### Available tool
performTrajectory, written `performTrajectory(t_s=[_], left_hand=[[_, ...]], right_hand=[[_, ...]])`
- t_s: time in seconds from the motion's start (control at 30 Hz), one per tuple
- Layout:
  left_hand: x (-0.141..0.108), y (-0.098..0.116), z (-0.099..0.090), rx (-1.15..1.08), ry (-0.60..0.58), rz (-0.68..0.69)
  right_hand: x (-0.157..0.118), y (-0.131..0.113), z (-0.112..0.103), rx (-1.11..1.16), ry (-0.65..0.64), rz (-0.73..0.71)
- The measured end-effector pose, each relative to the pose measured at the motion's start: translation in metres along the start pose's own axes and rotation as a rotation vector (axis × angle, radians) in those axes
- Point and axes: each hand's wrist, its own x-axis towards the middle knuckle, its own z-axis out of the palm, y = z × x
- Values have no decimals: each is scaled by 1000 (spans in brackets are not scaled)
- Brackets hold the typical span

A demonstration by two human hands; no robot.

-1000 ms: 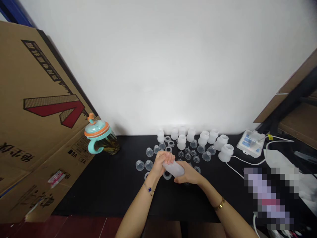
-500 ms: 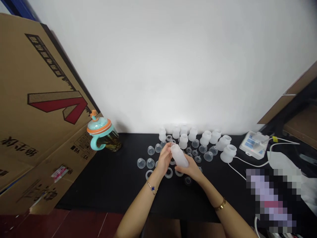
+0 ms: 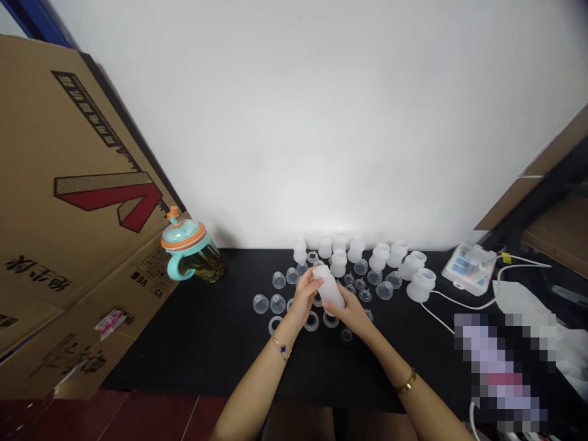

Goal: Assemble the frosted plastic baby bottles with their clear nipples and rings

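Between my two hands is a frosted white baby bottle (image 3: 329, 291), tilted with its upper end to the far left. My left hand (image 3: 304, 296) grips the upper end, its thumb laid across the bottle. Around the lower end, my right hand (image 3: 350, 311) is closed. Beneath and beside them lie clear screw rings (image 3: 311, 321), partly hidden by my hands. Clear dome caps (image 3: 278, 303) sit left of my left hand. To the right of the held bottle are clear teats (image 3: 365, 295) and more domes (image 3: 384, 290).
Several white bottle bodies (image 3: 379, 256) stand along the wall, on the black table (image 3: 206, 343). A lidded jug (image 3: 186, 248) with a turquoise handle stands left, beside a big cardboard box (image 3: 82, 214). At right are a white plastic case (image 3: 468, 269), cables and a blurred-out object (image 3: 498, 373).
My left thumb has come across the bottle's upper part, and my right hand has shifted slightly along its lower end. The whole view has moved a little.
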Motion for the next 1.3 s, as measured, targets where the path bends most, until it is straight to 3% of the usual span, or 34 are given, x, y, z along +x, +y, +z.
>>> performTrajectory(t_s=[0.1,0.2,0.37,0.5,0.57,0.7,0.87,1.03,1.13,1.3], left_hand=[[1,1,-1,-27,43,-1],[3,2,-2,-99,96,-24],[4,3,-2,-180,149,-68],[3,3,-1,-200,162,-88],[2,2,-1,-203,165,-95],[2,1,-1,-218,168,-123],[3,1,-1,-211,156,-116],[2,1,-1,-216,159,-124],[2,0,-1,-213,161,-129],[3,0,1,-241,193,-140]], right_hand=[[-3,-4,-6,-145,21,-79],[-5,-7,-16,-273,125,-129],[-2,-7,-44,-446,430,-87],[-2,-1,-71,-771,699,-30],[-5,3,-82,-872,776,9],[-11,12,-94,-1008,745,189],[-13,27,-97,-1085,521,390],[-11,34,-100,-1046,414,440],[-9,30,-103,-933,463,416],[-5,19,-103,-510,700,262]])
